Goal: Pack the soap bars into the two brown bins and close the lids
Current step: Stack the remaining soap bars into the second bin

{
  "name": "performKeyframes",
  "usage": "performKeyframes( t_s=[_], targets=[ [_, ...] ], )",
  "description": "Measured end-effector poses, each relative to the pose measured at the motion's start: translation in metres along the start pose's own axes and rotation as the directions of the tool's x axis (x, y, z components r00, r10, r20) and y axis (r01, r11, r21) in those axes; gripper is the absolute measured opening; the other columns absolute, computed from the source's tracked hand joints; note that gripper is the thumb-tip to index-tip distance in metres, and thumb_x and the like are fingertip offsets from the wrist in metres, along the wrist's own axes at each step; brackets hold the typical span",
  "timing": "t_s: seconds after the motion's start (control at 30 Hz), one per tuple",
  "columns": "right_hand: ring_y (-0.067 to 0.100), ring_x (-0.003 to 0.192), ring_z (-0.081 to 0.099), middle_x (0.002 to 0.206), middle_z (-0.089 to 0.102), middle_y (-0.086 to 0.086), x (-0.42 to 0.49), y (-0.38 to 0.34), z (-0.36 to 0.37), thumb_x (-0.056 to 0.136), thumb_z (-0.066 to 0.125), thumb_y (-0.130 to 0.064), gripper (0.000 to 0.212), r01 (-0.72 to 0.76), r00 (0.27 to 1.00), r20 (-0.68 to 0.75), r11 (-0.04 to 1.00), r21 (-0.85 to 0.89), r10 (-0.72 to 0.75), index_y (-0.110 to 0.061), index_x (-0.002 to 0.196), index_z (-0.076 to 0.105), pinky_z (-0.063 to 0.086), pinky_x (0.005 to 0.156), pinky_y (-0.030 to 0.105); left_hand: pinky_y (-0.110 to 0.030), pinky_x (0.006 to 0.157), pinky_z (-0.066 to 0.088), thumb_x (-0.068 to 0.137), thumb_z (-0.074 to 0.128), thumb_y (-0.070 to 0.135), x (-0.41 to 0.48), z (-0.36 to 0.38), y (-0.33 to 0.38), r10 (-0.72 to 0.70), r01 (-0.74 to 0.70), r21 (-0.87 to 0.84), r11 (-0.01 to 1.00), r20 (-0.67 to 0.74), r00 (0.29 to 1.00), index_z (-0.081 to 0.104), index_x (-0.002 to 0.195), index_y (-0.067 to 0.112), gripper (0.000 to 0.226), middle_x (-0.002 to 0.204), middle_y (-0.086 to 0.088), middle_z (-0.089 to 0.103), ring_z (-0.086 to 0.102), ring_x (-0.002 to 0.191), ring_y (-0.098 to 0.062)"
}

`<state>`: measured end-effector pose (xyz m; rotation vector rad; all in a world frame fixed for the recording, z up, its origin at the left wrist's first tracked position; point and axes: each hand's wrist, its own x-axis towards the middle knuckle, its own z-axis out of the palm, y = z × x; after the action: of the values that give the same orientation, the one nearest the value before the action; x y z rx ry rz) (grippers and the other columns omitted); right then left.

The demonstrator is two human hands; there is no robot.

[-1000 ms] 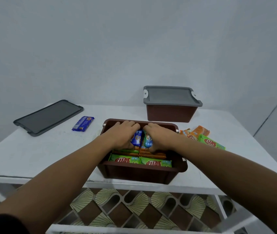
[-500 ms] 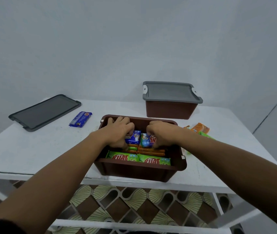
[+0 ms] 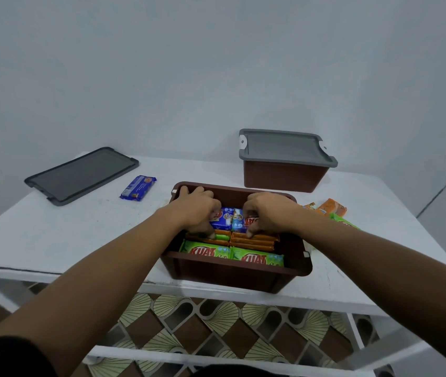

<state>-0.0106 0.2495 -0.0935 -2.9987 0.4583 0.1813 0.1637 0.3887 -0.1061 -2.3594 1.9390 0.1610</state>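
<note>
- Both hands covered much of the blue soap bars [image 3: 226,216], so only the bars' middle faces showed between the knuckles; their outer ends were hidden.
- The left hand [image 3: 196,210] was curled over the left blue bar, its fingers [image 3: 191,190] reaching to the far wall of the open brown bin [image 3: 236,272] and its thumb down on the near side.
- The right hand [image 3: 269,213] gripped the right blue bar the same way, with its fingertips tucked under and out of sight.
- The blue bars stood inside the open bin, behind a row of orange soap bars [image 3: 254,240] and green soap bars [image 3: 208,250] at the near wall.
- A right forearm cut off part of the loose soap bars [image 3: 334,207] lying on the bench [image 3: 66,235] to the right of the bin.
- One blue wrapped bar [image 3: 138,187] lay alone on the bench, left of the bin, beside a loose grey lid [image 3: 80,175].
- The closed brown bin [image 3: 284,177] stood behind, its contents hidden under its own lid [image 3: 284,145].
</note>
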Motion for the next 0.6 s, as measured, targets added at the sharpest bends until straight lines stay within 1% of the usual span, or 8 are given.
performKeyframes(
  t_s=[0.07,0.1,0.17,0.2,0.27,0.33,0.47,0.6],
  targets=[
    [0.013,0.097,0.060,0.109,0.064,-0.005,0.000,0.000,-0.007,0.079,0.081,-0.047,0.043,0.012,1.000,-0.021,0.996,0.091,-0.011,-0.021,0.113,0.069,0.051,0.076,0.027,-0.044,0.093,0.037,0.077,0.079,0.055,0.000,-0.006,-0.003,0.030,-0.035,-0.137,0.990,-0.036,0.999,0.054,0.081,0.032,0.034,0.103,0.009,0.052,0.047,0.105,-0.016],
    [0.012,0.093,0.062,0.104,0.066,-0.005,0.002,-0.001,-0.011,0.081,0.081,-0.044,0.037,0.025,0.998,-0.053,0.990,0.141,-0.017,-0.020,0.108,0.071,0.053,0.075,0.028,-0.039,0.085,0.040,0.080,0.078,0.051,0.000,-0.010,-0.005,0.044,-0.059,-0.205,0.977,-0.080,0.996,0.057,0.082,0.032,0.028,0.100,0.010,0.054,0.051,0.102,-0.016],
    [0.009,0.084,0.065,0.097,0.070,-0.005,0.006,-0.003,-0.020,0.085,0.079,-0.034,0.024,0.044,0.989,-0.145,0.975,0.219,-0.012,-0.019,0.103,0.074,0.056,0.074,0.031,-0.031,0.072,0.045,0.088,0.075,0.038,0.002,-0.019,-0.010,0.053,-0.114,-0.290,0.950,-0.209,0.976,0.061,0.083,0.030,0.017,0.094,0.011,0.057,0.058,0.095,-0.017],
    [0.007,0.081,0.065,0.094,0.071,-0.005,0.009,-0.005,-0.024,0.087,0.078,-0.030,0.018,0.054,0.980,-0.200,0.969,0.243,-0.004,-0.019,0.100,0.076,0.057,0.074,0.032,-0.030,0.070,0.046,0.090,0.073,0.033,0.002,-0.023,-0.012,0.058,-0.142,-0.302,0.943,-0.271,0.961,0.063,0.085,0.028,0.013,0.093,0.010,0.058,0.059,0.093,-0.017],
    [0.009,0.078,0.064,0.090,0.071,-0.005,0.017,-0.008,-0.032,0.088,0.076,-0.027,0.011,0.078,0.952,-0.306,0.962,0.261,0.006,-0.019,0.096,0.078,0.054,0.073,0.032,-0.030,0.071,0.046,0.093,0.070,0.027,0.003,-0.032,-0.018,0.076,-0.194,-0.306,0.932,-0.357,0.931,0.065,0.090,0.026,0.006,0.092,0.009,0.061,0.059,0.089,-0.015],
    [0.011,0.077,0.064,0.088,0.072,-0.006,0.026,-0.014,-0.039,0.089,0.074,-0.026,0.011,0.099,0.933,-0.359,0.956,0.276,0.007,-0.018,0.096,0.079,0.051,0.070,0.028,-0.027,0.069,0.043,0.094,0.069,0.025,0.003,-0.038,-0.025,0.096,-0.234,-0.298,0.925,-0.412,0.906,0.069,0.093,0.025,0.000,0.091,0.010,0.063,0.058,0.086,-0.013],
    [0.001,0.074,0.059,0.085,0.066,-0.010,0.044,-0.023,-0.047,0.090,0.072,-0.022,0.011,0.118,0.916,-0.402,0.954,0.276,0.003,-0.018,0.099,0.079,0.042,0.064,0.018,-0.027,0.070,0.041,0.093,0.067,0.018,0.004,-0.044,-0.043,0.096,-0.258,-0.302,0.918,-0.461,0.882,0.074,0.098,0.021,0.009,0.088,0.011,0.062,0.056,0.083,-0.012],
    [0.001,0.074,0.060,0.083,0.068,-0.012,0.062,-0.034,-0.050,0.091,0.073,-0.024,0.009,0.136,0.910,-0.414,0.946,0.296,-0.001,-0.019,0.096,0.079,0.040,0.063,0.015,-0.027,0.073,0.046,0.094,0.069,0.026,0.004,-0.045,-0.070,0.070,-0.259,-0.349,0.901,-0.471,0.879,0.077,0.096,0.022,0.009,0.092,0.010,0.070,0.060,0.083,-0.010]
  ],
)
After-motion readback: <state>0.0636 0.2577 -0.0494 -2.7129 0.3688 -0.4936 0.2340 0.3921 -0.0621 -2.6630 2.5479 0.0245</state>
